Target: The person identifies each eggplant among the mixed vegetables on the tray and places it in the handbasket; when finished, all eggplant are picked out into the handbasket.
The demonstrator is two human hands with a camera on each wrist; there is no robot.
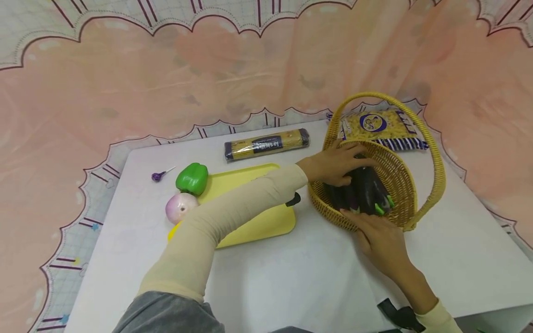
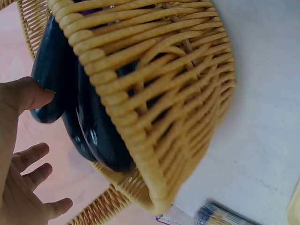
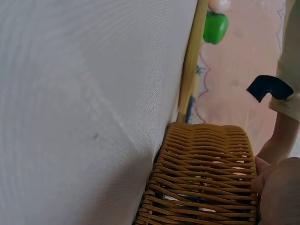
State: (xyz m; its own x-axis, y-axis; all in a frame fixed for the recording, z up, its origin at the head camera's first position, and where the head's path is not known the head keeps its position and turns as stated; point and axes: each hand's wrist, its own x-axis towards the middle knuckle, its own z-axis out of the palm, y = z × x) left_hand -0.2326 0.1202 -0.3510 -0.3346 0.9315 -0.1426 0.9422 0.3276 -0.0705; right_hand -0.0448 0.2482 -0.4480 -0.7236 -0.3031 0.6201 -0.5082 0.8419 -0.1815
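A wicker basket (image 1: 401,185) holds several dark, glossy eggplants (image 1: 366,187) with green stem ends. My left hand (image 1: 333,164) reaches over the basket from the left, above the eggplants. In the left wrist view its thumb (image 2: 35,93) lies against one eggplant (image 2: 51,70), while the other fingers (image 2: 35,176) are spread apart from it. My right hand (image 1: 383,240) holds the basket's near rim, its fingers over the edge and the thumb outside. In the right wrist view that hand (image 3: 281,192) is at the rim of the woven wall (image 3: 206,164), its inner fingers hidden.
A yellow tray (image 1: 250,231) lies left of the basket, partly under my left arm. Around it are a green bell pepper (image 1: 193,179), a purple-white onion (image 1: 180,207), a lollipop (image 1: 158,176) and a spaghetti pack (image 1: 266,144). A pasta bag (image 1: 379,127) lies behind the tall basket handle (image 1: 435,157).
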